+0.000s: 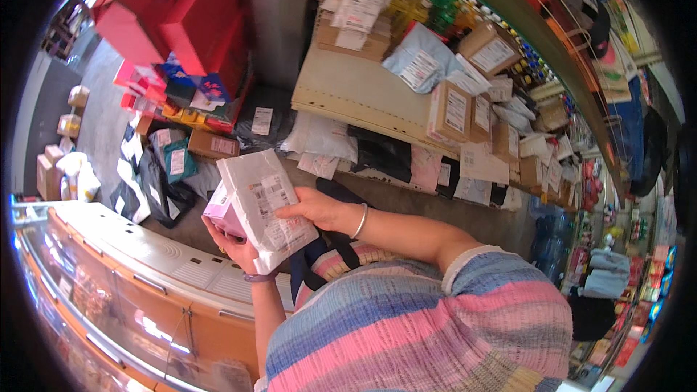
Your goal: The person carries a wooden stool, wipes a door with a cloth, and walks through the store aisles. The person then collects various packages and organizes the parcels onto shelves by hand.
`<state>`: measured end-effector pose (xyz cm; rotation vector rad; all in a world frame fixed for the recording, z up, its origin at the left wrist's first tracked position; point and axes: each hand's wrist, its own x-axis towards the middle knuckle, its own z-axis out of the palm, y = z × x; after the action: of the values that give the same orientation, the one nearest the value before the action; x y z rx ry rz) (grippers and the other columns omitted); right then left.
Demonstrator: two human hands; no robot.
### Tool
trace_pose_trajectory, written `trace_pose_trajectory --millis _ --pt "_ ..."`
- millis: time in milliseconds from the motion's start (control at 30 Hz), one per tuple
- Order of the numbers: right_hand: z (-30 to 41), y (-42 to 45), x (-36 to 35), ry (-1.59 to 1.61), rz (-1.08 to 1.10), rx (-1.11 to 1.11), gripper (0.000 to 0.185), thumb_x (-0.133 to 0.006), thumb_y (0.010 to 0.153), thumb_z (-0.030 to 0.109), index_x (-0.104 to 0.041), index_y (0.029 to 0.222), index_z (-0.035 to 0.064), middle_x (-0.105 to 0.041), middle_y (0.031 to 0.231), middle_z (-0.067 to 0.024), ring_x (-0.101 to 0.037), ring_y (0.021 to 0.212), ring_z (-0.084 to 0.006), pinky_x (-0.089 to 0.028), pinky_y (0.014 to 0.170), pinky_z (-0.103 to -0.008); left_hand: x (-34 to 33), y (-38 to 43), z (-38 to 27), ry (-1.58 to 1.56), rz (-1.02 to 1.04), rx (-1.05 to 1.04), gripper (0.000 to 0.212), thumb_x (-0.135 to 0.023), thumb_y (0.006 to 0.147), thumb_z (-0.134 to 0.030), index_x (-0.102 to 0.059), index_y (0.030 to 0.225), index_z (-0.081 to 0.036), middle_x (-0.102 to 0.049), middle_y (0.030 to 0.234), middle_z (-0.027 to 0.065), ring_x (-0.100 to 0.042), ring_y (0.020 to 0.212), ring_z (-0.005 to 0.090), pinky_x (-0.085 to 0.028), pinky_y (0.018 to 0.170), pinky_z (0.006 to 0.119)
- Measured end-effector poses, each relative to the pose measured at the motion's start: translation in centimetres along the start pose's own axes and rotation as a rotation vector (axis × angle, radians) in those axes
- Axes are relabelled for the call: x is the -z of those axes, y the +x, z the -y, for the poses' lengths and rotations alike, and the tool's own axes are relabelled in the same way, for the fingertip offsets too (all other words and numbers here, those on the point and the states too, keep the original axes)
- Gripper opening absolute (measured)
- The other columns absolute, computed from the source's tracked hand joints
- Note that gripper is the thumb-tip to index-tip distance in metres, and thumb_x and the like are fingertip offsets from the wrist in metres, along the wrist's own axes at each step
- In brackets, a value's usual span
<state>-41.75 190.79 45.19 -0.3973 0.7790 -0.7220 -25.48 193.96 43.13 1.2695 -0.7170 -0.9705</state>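
My right hand [316,209] grips the edge of a white plastic mailer parcel [256,174], its thumb lying across the shipping label. The label bears print and red marks. Beneath the mailer is a pink-purple box [220,208], partly covered by it. My left hand [234,247] holds this box from the near side, fingers along its outer edge; the mailer hides part of the palm. Both parcels are held together in front of my body, above the floor.
A beige metal shelf [348,79] with cardboard boxes [455,111] and mailers stands ahead, bottles behind them. More parcels lie below it. Black bags [155,190] and a brown carton [213,145] sit on the floor near red boxes [204,22]. A glass-fronted counter [136,283] runs along the left.
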Motion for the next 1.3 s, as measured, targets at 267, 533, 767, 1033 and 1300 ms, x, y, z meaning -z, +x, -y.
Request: trace_pose_trajectory --millis 267,533,767,1033,1300 --pt "2.9 -5.7 9.6 0.121 -0.188 0.223 0.030 -0.057 0.074 0.003 -0.052 0.103 -0.0017 -0.059 0.095 -0.0090 -0.057 0.085 -0.0182 -0.047 0.075 -0.0302 -4.5 -2.5 0.6 0.162 0.220 0.034 0.089 -0.068 0.065 -0.001 -0.016 0.137 -0.013 -0.032 0.127 0.0107 -0.038 0.111 0.0228 -0.032 0.094 0.034" --pt "12.3 -7.0 25.4 -0.149 -0.827 0.729 0.029 -0.052 0.078 0.011 -0.052 0.103 -0.0033 -0.058 0.096 -0.0096 -0.057 0.084 -0.0188 -0.044 0.074 -0.0315 -9.8 -8.7 4.1 0.146 0.273 0.166 0.084 -0.066 0.070 -0.007 -0.016 0.137 -0.013 -0.041 0.120 0.0106 -0.046 0.105 0.0229 -0.041 0.086 0.035" --pt "17.9 -3.3 35.4 -0.658 -1.394 0.622 0.036 -0.051 0.075 0.016 -0.050 0.102 -0.0080 -0.057 0.096 -0.0258 -0.053 0.091 -0.0403 -0.041 0.078 -0.0402 -12.6 -11.0 2.9 0.170 0.256 0.179 0.086 -0.067 0.066 -0.002 -0.019 0.136 -0.011 -0.037 0.124 0.0116 -0.044 0.108 0.0219 -0.037 0.090 0.033" --pt "19.4 0.6 39.6 -0.374 -1.368 0.934 0.033 -0.045 0.076 0.014 -0.050 0.100 -0.0081 -0.055 0.099 -0.0259 -0.054 0.090 -0.0362 -0.041 0.079 -0.0389 -11.5 -10.9 2.4 0.189 0.140 0.201 0.085 -0.067 0.066 -0.003 -0.020 0.136 -0.011 -0.042 0.120 0.0108 -0.045 0.106 0.0219 -0.038 0.089 0.033" --pt "20.8 2.8 47.2 -0.603 -1.296 1.127 0.032 -0.048 0.074 0.008 -0.049 0.102 -0.0068 -0.055 0.098 -0.0192 -0.054 0.086 -0.0275 -0.044 0.075 -0.0339 -11.7 -11.0 1.7 0.182 0.099 0.251 0.084 -0.068 0.066 -0.007 -0.020 0.136 -0.011 -0.041 0.120 0.0105 -0.045 0.106 0.0220 -0.038 0.089 0.033"
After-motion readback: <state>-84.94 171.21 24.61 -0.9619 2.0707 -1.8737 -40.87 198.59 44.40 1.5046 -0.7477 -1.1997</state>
